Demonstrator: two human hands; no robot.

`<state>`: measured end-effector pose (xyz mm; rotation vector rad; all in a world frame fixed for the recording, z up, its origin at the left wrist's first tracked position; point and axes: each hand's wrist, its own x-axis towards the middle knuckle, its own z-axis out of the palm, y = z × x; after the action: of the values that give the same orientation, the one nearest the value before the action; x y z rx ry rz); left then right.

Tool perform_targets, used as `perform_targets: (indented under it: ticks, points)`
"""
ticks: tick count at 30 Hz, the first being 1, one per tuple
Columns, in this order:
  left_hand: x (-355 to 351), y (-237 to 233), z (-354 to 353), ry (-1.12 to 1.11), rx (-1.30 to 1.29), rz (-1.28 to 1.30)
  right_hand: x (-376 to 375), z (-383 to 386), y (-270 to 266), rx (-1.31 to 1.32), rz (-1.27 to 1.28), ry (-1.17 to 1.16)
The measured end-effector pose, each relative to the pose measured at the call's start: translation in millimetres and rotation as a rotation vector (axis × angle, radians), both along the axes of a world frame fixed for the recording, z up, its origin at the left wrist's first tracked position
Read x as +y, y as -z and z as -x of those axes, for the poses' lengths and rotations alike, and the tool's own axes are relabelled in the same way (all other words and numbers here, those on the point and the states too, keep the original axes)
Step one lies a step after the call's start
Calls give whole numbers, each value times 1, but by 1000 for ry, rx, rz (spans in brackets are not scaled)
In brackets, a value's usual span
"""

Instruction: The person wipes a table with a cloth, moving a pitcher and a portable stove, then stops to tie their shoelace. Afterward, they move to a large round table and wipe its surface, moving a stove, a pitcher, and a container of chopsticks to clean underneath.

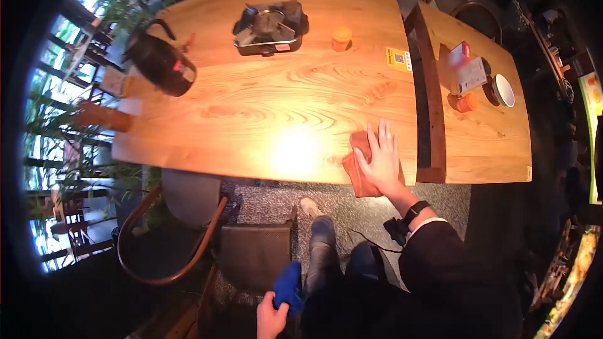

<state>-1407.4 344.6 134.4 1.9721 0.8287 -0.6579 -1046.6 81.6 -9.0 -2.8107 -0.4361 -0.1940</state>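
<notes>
1. Pressing down, the right hand (381, 160) lies flat, fingers spread and released, on the orange cloth (355, 176) at the near edge of the table (251, 107), right of centre.
2. Wiping well, I judge, calls for an even palm and an unbunched cloth (part overhangs the edge).
3. At bottom centre, the left hand (271, 319) is clenched on a blue object (289, 285); what it is I cannot tell.

From my right hand (380, 160), flat on the cloth (358, 176) at the near edge, I have the table (251, 119) bare to the left and ahead. Kettle (160, 59), stove (270, 28) and orange cup (341, 39) block the far side. A dark gap (427, 113) lies just right. My left hand (271, 320), closed on a blue cloth (289, 285), hangs below the edge near the chair (182, 226).
</notes>
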Motion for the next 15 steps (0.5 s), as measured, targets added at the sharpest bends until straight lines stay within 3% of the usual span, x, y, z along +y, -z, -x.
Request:
perform_targets:
  ticks: [4, 6, 8, 9, 11, 12, 15]
  points:
    - [17, 16, -70, -57, -33, 20, -32, -154, 1, -187, 6, 127]
    - [18, 33, -93, -49, -95, -1, -37, -185, -2, -258, 109, 154]
    - [25, 47, -90, -59, -264, 27, -30, -117, -7, -97, 54, 80]
    - [21, 46, -97, -211, -240, 182, -31, -63, -4, -2, 130, -8]
    - [22, 59, -96, -153, -124, 122, -29, 0, -15, 238, 180, -192]
    - [23, 51, -111, -123, -64, 136, -30, -18, -21, 274, 117, -222]
    - [12, 43, -142, -117, -81, 132, -17, -141, -16, 24, -48, -331]
